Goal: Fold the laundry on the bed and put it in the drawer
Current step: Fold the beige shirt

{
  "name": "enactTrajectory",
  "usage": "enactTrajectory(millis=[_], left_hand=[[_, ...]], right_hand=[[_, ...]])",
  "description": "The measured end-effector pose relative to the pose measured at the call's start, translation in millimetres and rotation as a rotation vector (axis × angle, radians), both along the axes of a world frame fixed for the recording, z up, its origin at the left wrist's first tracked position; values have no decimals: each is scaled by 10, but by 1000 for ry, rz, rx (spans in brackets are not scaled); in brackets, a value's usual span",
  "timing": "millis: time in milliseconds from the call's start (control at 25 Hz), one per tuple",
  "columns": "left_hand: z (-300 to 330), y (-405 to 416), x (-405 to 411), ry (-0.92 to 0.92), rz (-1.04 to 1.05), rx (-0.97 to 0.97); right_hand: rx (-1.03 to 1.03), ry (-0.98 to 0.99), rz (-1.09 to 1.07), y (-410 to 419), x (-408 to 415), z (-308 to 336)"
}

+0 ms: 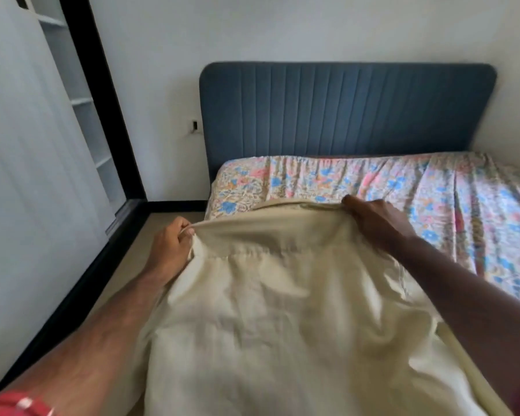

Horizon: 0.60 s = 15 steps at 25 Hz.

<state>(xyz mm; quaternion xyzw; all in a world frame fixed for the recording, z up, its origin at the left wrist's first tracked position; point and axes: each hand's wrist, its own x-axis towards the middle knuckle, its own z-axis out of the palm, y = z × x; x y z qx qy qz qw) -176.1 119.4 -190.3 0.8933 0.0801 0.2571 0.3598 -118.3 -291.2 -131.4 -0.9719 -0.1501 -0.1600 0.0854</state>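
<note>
Two hands, left hand and right hand, each grip the cream cloth's far edge, cloth trailing toward the person

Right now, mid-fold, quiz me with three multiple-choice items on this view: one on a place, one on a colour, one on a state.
1. Where does the cream cloth lie?
A. on the floor
B. over the near part of the bed
C. on a shelf

2. What colour is the headboard?
A. blue
B. red
C. white

3. What is the left hand doing?
A. hanging idle
B. pressing flat
C. pinching the cloth's edge

Answers: B, it covers the floral sheet's near side; A, its padded panel is blue; C, the fingers curl round the edge, as the right hand also does.
</note>
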Motion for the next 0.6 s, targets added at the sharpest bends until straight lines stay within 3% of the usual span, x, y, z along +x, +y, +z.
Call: enactTrajectory(millis=[80,200,280,360,440,520,600], left_hand=[[-207,3,243,58,-15,23],[-756,-58,358,238,-83,47],[-987,-118,258,287,-75,241],[-1045,-273,168,152,-15,550],[-963,-477,21,3,-34,710],[-848,-937,-175,54,-234,675],[-797,-1310,-268,269,-470,552]], right_hand=[[42,40,-53,21,291,-243],[-7,354,-95,-34,510,-983],[11,448,-99,-95,491,-1278],[94,390,-118,-343,452,-1295],[170,418,-195,-671,343,-1210],[103,604,-268,-1184,37,-1042],[94,876,-301,-1354,-199,-941]])
